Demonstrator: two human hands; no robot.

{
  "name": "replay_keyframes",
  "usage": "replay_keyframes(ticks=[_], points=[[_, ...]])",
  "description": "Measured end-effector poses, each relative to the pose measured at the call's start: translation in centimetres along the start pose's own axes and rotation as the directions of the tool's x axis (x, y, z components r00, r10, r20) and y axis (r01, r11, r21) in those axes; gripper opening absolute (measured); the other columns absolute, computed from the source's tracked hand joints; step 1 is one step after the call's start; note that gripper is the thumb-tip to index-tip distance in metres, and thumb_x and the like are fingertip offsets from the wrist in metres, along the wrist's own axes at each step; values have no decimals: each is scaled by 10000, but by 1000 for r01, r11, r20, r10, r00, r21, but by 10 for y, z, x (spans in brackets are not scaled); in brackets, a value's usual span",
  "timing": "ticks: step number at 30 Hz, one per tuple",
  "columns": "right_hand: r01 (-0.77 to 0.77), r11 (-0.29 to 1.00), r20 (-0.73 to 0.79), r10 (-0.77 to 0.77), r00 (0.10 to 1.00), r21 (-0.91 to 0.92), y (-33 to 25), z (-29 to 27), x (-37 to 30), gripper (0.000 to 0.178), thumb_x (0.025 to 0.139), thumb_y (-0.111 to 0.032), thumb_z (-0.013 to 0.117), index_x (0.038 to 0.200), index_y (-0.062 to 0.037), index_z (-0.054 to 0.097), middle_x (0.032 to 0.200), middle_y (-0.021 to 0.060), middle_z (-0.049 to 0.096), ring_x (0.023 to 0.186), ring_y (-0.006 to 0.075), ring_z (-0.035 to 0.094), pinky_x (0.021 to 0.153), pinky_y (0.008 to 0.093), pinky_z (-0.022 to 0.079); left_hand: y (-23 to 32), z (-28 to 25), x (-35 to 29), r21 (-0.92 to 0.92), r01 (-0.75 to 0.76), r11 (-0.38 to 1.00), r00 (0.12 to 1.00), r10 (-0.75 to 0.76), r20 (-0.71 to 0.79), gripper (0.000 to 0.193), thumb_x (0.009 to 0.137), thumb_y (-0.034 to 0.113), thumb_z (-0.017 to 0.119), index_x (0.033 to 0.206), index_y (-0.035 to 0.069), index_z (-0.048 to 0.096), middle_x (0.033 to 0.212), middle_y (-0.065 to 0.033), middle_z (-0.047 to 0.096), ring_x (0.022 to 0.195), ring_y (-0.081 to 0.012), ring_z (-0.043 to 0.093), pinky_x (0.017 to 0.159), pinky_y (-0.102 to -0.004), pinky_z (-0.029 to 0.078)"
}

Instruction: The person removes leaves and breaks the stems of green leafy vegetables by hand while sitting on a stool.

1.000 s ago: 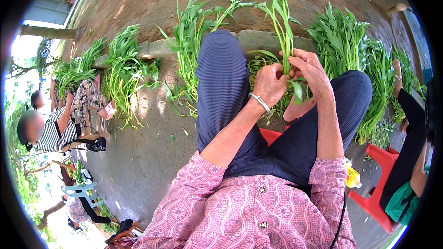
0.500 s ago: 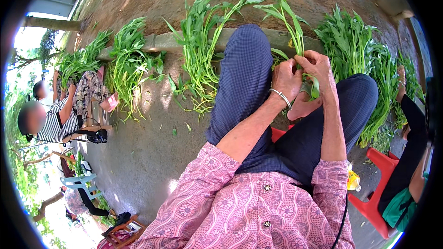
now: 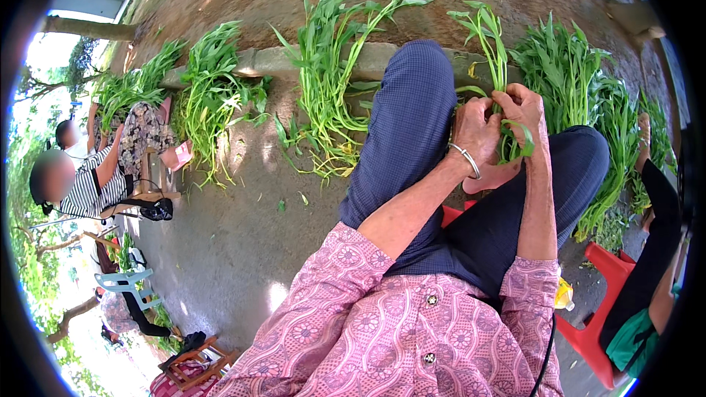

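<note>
Between my knees I hold a small bunch of leafy green stems (image 3: 494,48) that looks like water spinach, its leaves pointing away from me. My right hand (image 3: 526,113) is closed round the lower stems. Against it, my left hand (image 3: 474,132) pinches at the same stems, a silver bangle on its wrist. A bent green leaf (image 3: 518,141) hangs below my right fingers. The exact grip of the fingertips is partly hidden. Past my left knee lies a larger pile of greens (image 3: 331,81), and past my right knee another heap of greens (image 3: 562,70).
A low concrete kerb (image 3: 276,62) runs behind the piles, with brown soil (image 3: 243,0) beyond. At the left sits a person in a striped top (image 3: 103,180) beside more greens (image 3: 209,81). A red plastic stool (image 3: 607,279) and another person's dark-clad leg (image 3: 651,231) are at right.
The view has shifted slightly, so my hands and the bunch appear a little further right. My fingers have moved slightly on the stems, and the hanging leaf has turned.
</note>
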State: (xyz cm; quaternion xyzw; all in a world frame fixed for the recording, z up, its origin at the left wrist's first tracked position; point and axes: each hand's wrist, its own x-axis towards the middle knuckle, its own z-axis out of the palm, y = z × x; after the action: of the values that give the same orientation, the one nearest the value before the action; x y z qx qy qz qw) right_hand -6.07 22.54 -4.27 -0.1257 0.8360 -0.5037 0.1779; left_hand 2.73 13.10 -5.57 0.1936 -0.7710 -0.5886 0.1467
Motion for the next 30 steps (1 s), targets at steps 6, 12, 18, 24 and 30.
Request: replay_keyframes(ticks=[6, 12, 18, 24, 30], points=[[-41, 999, 3, 41, 999, 29, -9, -1, -4, 265, 781, -217, 674, 842, 41, 661, 703, 65, 644, 633, 105, 588, 572, 260, 483, 3, -1, 0, -63, 57, 996, 998, -55, 29, 196, 783, 58, 588, 924, -62, 650, 759, -165, 672, 683, -196, 653, 642, -332, 500], [-46, 987, 85, 33, 996, 153, -12, -7, -6, 282, 802, -208, 674, 933, 41, 648, 764, 58, 648, 656, 105, 591, 576, 263, 492, -1, 3, 1, -24, 28, 999, 1000, -28, 6, 144, 785, 29, 584, 885, -56, 643, 749, -144, 669, 668, -162, 640, 622, -310, 495], [-69, 964, 141, 33, 990, 256, -18, -12, -16, 281, 831, -174, 632, 1011, 43, 633, 765, 49, 640, 680, 94, 581, 605, 237, 479, -10, 8, 4, -137, 18, 990, 1000, -18, 7, 122, 792, 6, 565, 887, -64, 595, 781, -187, 622, 732, -289, 600, 660, -383, 470], [-21, 989, 112, 4, 994, 148, -19, -15, -17, 271, 842, -173, 601, 1003, 42, 638, 755, 43, 635, 660, 92, 579, 594, 239, 473, -6, 7, 3, -121, 3, 993, 1000, -1, 16, 107, 812, 26, 559, 874, -44, 612, 732, -125, 634, 686, -177, 601, 622, -321, 478], [-36, 985, 126, 14, 992, 171, -9, -10, -12, 232, 849, -132, 599, 1005, 37, 628, 767, 29, 622, 660, 81, 554, 603, 229, 460, -5, 8, 2, -193, 82, 978, 996, -87, -18, 79, 768, 1, 559, 815, -32, 613, 715, -178, 626, 670, -284, 637, 624, -371, 480]])
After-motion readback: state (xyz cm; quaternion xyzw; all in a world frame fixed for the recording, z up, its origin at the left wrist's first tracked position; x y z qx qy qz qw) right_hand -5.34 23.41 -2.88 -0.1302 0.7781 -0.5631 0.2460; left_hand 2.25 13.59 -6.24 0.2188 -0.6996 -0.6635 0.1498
